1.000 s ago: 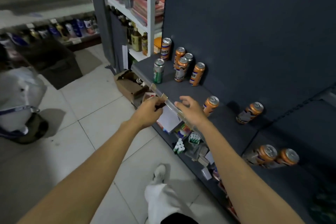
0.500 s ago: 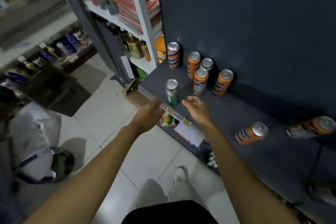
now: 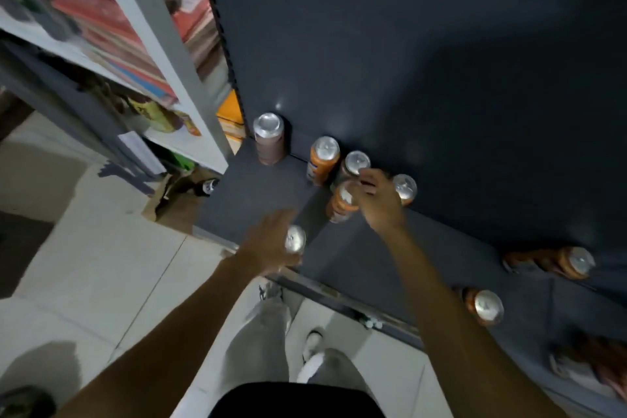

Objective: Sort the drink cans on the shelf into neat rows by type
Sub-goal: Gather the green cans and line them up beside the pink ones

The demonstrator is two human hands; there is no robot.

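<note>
Orange cans (image 3: pixel 324 161) with silver tops stand on a dark blue-grey shelf (image 3: pixel 258 193); the blurred corner can (image 3: pixel 269 139) looks brownish.

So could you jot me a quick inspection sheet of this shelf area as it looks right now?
Surface: dark shelf, bare patch at its left end.
Job's things: upright orange cans clustered at the back wall; front can near the edge; two orange cans lying down at right.
Clutter: cardboard box on the floor.
Hands: left hand at the front can, grip unclear; right hand over an orange can.
Cables: nothing seen.
Surroundings: white rack, tiled floor.
</note>
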